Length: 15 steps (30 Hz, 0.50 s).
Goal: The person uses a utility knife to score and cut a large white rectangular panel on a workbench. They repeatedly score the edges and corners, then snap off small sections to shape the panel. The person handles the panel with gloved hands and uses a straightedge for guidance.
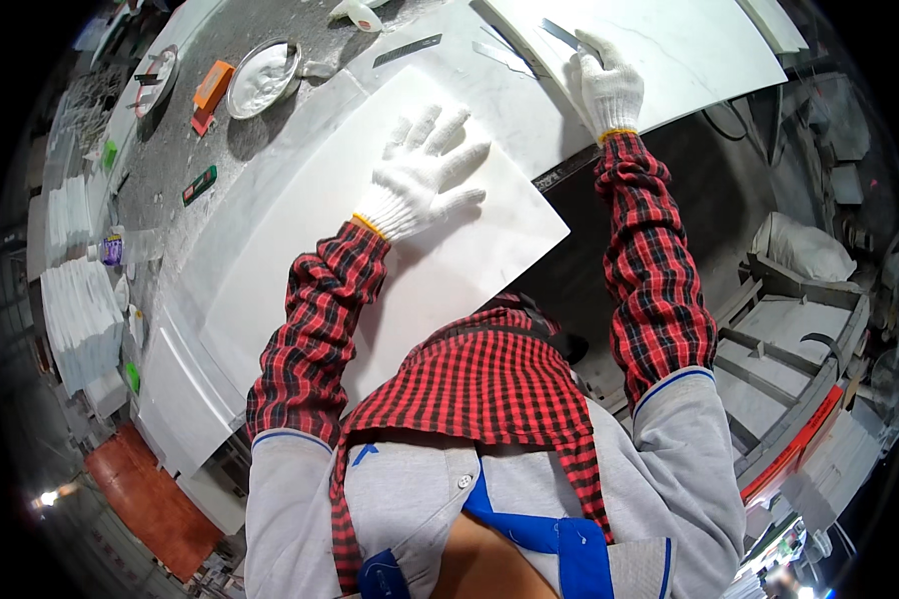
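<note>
My left hand (422, 178), in a white knit glove, lies flat with fingers spread on a white slab (290, 220) in front of me. My right hand (609, 88), gloved the same way, is closed on a thin flat metal blade (557, 33) that sticks out to the left of its fingers. It is above another pale slab (704, 55) with faint grey veins, at the upper right. A dark metal strip with marks (407, 50) lies on the bench beyond my left hand.
On the bench's left are a metal bowl of white material (265, 78), an orange box (213, 86), a green-and-black tool (200, 186) and a plate (156, 80). Stacked white tiles (82, 319) stand farther left. A wooden-framed cart (779, 349) stands to the right.
</note>
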Available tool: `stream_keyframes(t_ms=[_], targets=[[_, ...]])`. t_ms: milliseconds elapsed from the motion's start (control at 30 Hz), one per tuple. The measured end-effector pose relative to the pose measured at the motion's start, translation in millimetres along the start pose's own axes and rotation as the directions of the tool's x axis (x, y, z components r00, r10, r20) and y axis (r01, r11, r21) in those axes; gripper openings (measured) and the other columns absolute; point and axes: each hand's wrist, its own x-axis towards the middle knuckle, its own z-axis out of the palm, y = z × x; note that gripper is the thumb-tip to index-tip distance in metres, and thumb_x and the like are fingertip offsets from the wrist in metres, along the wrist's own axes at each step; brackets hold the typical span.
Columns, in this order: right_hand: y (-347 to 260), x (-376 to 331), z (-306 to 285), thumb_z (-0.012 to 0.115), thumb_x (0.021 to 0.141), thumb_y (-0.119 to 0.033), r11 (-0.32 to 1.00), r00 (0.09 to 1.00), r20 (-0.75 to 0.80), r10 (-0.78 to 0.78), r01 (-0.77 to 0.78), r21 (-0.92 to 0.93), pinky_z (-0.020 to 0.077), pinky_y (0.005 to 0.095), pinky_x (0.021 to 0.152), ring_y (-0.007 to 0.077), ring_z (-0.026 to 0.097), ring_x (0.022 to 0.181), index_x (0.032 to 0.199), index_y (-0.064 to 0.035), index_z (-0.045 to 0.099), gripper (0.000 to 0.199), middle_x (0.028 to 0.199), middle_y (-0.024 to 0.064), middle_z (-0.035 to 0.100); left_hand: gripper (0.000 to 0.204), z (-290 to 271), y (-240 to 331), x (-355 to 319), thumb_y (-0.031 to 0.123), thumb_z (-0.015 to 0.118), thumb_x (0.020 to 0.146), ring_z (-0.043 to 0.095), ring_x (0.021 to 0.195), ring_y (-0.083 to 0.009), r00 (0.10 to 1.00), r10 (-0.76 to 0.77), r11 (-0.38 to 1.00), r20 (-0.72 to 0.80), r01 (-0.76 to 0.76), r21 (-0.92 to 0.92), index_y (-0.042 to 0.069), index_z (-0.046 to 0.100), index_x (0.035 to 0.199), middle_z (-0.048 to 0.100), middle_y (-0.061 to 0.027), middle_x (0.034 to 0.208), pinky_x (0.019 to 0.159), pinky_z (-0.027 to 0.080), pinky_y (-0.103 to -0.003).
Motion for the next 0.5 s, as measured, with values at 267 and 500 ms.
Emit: stream_keyframes(t_ms=[267, 500], targets=[[6, 0, 1, 0.061, 0.097, -0.029, 0.999, 1.000, -0.007, -0.001, 0.001, -0.033, 0.0574, 0.0341, 0.093, 0.0247, 0.074, 0.103, 0.129, -0.0320, 0.070, 0.033, 0.113, 0.0029, 0.077, 0.062, -5, -3, -46, 0.055, 0.066, 0.090, 0.033, 0.151, -0.0378, 0.996, 0.061, 0.996, -0.059, -0.064, -0.056, 0.022, 0.063, 0.142, 0.043, -0.0137, 0.161, 0.125, 0.020, -0.054], [6, 2, 1, 0.061, 0.097, -0.028, 0.999, 1.000, 0.005, -0.001, 0.002, -0.050, 0.0570, 0.0340, 0.094, 0.0249, 0.074, 0.104, 0.129, -0.0316, 0.070, 0.034, 0.113, 0.0028, 0.077, 0.071, -9, 12, -46, 0.057, 0.063, 0.090, 0.032, 0.153, -0.0376, 0.997, 0.047, 0.995, 0.053, -0.042, -0.091, 0.017, 0.056, 0.148, 0.042, -0.0157, 0.161, 0.126, 0.018, -0.053]])
